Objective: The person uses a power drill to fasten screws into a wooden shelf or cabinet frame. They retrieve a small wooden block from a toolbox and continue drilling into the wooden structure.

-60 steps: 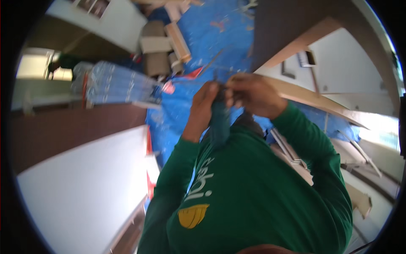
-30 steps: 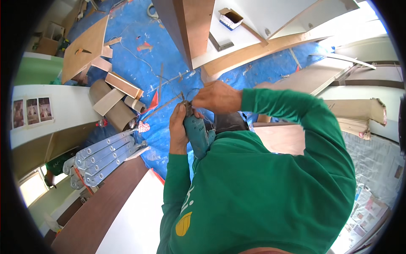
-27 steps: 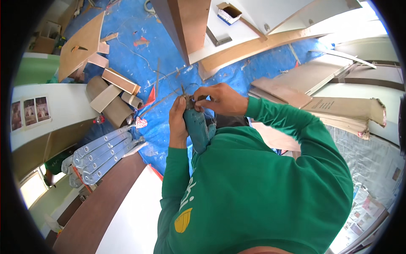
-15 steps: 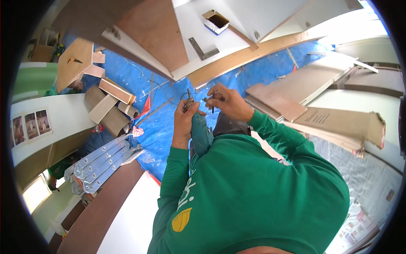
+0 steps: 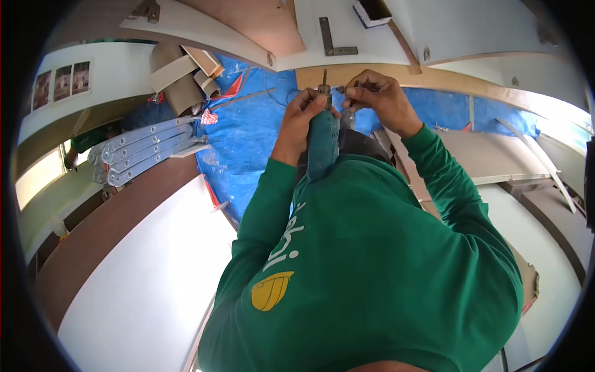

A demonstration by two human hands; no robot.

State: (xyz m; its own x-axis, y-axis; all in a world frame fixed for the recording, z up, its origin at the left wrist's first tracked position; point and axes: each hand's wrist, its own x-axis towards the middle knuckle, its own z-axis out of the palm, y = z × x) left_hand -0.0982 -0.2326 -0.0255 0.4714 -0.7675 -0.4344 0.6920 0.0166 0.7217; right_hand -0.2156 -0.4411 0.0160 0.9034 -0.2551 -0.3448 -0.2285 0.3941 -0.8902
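My left hand (image 5: 295,128) is closed around the upper end of a teal handheld power tool (image 5: 323,146), whose body leans upright against my front. A metal collet with a thin bit (image 5: 325,79) sticks up from its top, beside my thumb. Just right of the collet, my right hand (image 5: 385,101) pinches a small dark metal piece (image 5: 356,85) between thumb and fingers. What exactly that piece is stays too small to tell, and it looks apart from the bit.
White cabinet panels stand ahead, with a metal square (image 5: 328,43) and an open box (image 5: 373,13) on them. A blue sheet (image 5: 243,133) covers the floor. At left lie a folded aluminium ladder (image 5: 145,149) and a white board (image 5: 149,266); stacked boards (image 5: 471,152) are at right.
The view has turned, shifting the surroundings. Both hands still hold the tool and the small piece; the tool now stands more upright, and the right hand remains close beside the collet.
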